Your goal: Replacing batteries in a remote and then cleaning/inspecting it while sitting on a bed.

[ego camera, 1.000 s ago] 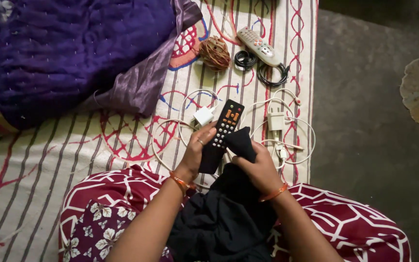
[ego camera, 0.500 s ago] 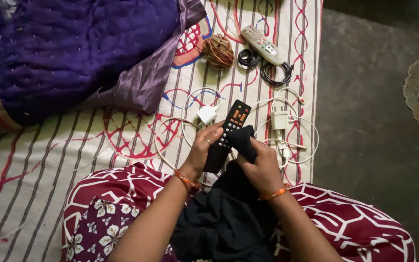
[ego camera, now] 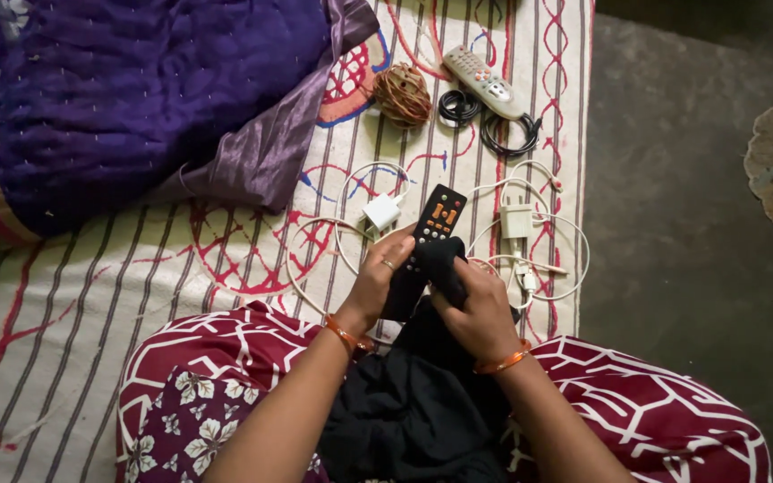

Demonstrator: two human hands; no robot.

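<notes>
purple blanket [ego camera: 136, 98] covers the upper left of the striped sheet [ego camera: 91, 304]. black cloth [ego camera: 413, 402] is heaped in the lap, one end drawn up over the black remote [ego camera: 429, 237]. remote's long axis runs from the lap up and slightly right, button end away from the body. left hand [ego camera: 378, 282] grips its lower left edge; right hand [ego camera: 476, 309] is closed on the cloth, pressing it to the remote's lower right. both equally near. white chargers [ego camera: 516, 219] and a grey remote [ego camera: 483, 82] lie beyond.
</notes>
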